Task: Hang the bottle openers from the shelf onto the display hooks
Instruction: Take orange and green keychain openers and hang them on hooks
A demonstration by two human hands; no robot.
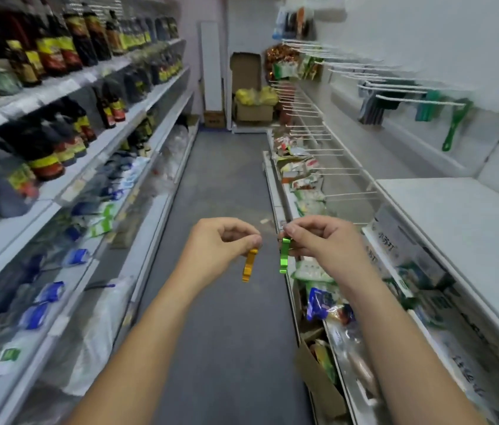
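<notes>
Head cam, both my arms stretched out over the grey aisle floor [226, 179]. My left hand [220, 250] pinches the top of an orange bottle opener [249, 265], and my right hand [318, 240] pinches a green bottle opener [284, 256] the same way. Both openers hang down side by side, not touching. My hands are near each other with a small gap between them.

Just right of my right hand, the cartons [401, 250] on the low shelf have dark printed characters, too blurry for me to read. Beyond them, rows of white display hooks [343, 171] stick out from the right wall. A green-handled tool [456, 124] hangs higher up.

On the left shelves are dark sauce bottles [58, 47] with yellow and red labels, text unreadable. At the far end, yellow bags [256, 96] sit on a cardboard box [254, 113].
</notes>
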